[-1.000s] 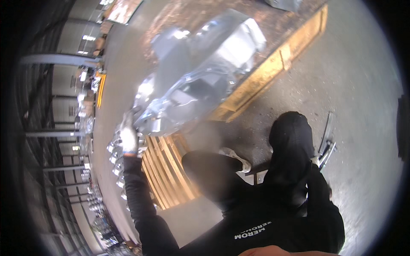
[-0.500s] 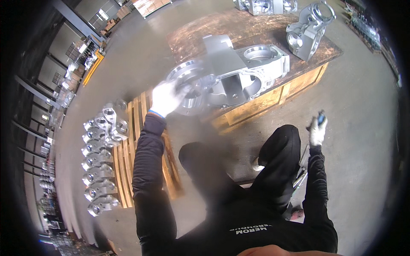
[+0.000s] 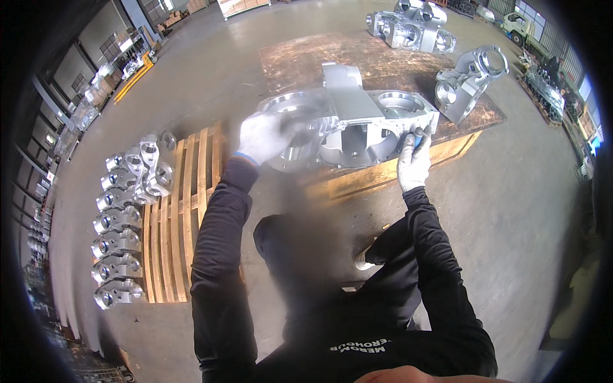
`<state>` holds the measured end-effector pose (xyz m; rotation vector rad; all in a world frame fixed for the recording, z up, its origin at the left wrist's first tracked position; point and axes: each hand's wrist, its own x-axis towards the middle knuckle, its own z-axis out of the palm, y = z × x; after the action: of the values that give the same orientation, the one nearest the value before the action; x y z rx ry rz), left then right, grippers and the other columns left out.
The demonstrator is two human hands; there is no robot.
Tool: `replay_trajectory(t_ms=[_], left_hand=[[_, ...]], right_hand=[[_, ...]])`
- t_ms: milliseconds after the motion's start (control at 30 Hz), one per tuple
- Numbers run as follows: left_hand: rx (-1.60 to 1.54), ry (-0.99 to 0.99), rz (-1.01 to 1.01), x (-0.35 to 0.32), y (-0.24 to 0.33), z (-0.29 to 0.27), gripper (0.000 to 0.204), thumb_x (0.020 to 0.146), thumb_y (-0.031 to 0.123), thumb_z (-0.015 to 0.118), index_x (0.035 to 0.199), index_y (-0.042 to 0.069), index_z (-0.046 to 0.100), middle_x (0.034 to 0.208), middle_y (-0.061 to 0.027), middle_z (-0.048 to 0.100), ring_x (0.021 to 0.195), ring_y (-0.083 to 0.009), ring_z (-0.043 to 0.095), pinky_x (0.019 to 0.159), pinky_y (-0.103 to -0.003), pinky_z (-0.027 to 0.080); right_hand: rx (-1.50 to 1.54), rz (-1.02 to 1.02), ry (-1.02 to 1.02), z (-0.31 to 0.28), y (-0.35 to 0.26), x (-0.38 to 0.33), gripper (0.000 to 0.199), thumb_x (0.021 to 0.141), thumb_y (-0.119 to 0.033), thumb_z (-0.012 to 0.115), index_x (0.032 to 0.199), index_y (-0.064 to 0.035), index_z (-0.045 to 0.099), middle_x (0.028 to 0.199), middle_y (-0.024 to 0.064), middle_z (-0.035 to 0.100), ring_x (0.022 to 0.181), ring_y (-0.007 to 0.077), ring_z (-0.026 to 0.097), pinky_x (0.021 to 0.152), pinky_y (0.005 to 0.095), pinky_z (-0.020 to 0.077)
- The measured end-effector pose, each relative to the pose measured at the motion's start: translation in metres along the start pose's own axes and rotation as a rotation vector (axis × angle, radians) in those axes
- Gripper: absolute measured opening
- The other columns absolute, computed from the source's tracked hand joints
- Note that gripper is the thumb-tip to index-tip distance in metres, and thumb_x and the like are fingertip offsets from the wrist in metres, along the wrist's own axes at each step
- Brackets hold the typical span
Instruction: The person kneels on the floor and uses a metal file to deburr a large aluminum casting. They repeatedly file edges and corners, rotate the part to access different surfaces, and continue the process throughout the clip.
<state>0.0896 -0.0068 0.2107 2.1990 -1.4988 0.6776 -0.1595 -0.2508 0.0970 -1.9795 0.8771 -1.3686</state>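
Observation:
A large silver machined metal casting [image 3: 350, 105] with round bored openings lies across the near edge of a wooden crate top [image 3: 300, 57]. My left hand [image 3: 263, 138], in a white knitted glove, is at the casting's left ring; its fingers are blurred, and their grip cannot be made out. At the right end of the casting is my right hand [image 3: 414, 163], gloved in white with dark-stained fingertips. Its fingers are closed round a small blue object [image 3: 419, 138], mostly hidden by them, close against the casting's side.
Another silver casting [image 3: 469, 83] stands tilted on the crate's right corner, with more castings [image 3: 412, 32] beyond. On my left, a slatted wooden pallet [image 3: 172, 236] bears a row of smaller metal parts [image 3: 118, 220]. A truck [image 3: 517, 29] stands at the far right.
My right hand has come up and left from beside my knee to the casting's right end, carrying the blue object. My left hand stays by the left ring. The view has shifted.

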Motion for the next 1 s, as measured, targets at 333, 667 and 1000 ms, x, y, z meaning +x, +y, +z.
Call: replay_trajectory(t_ms=[333, 667, 1000], left_hand=[[0.062, 0.001, -0.183, -0.009, 0.089, 0.007, 0.044, 0.098, 0.054, 0.060, 0.089, 0.015, 0.076, 0.069, -0.0141, 0.070, 0.066, -0.0336, 0.071, 0.063, -0.044, 0.056], [0.021, 0.092, -0.189, -0.019, 0.062, 0.011, 0.040, 0.103, 0.037, 0.054, 0.082, 0.008, 0.072, 0.075, -0.0174, 0.069, 0.071, -0.0380, 0.069, 0.072, -0.048, 0.056], [0.024, 0.328, -0.132, -0.031, 0.072, 0.023, 0.036, 0.101, 0.030, 0.058, 0.075, 0.008, 0.069, 0.069, -0.0155, 0.066, 0.068, -0.0364, 0.067, 0.071, -0.047, 0.054]], right_hand=[[-0.080, -0.014, -0.152, -0.026, -0.011, 0.088, 0.036, 0.104, -0.038, 0.058, 0.122, -0.0064, 0.060, 0.102, 0.0249, 0.071, 0.092, 0.0445, 0.069, 0.082, 0.0464, 0.0536], [-0.321, -0.456, -0.759, 0.004, -0.044, -0.047, 0.033, 0.100, -0.023, 0.065, 0.130, -0.0129, 0.057, 0.099, 0.0150, 0.075, 0.085, 0.0383, 0.073, 0.072, 0.0463, 0.0573], [-0.457, -0.365, -0.640, -0.001, -0.062, -0.043, 0.040, 0.094, -0.029, 0.065, 0.129, -0.0113, 0.055, 0.079, 0.0185, 0.071, 0.075, 0.0402, 0.070, 0.069, 0.0511, 0.0540]])
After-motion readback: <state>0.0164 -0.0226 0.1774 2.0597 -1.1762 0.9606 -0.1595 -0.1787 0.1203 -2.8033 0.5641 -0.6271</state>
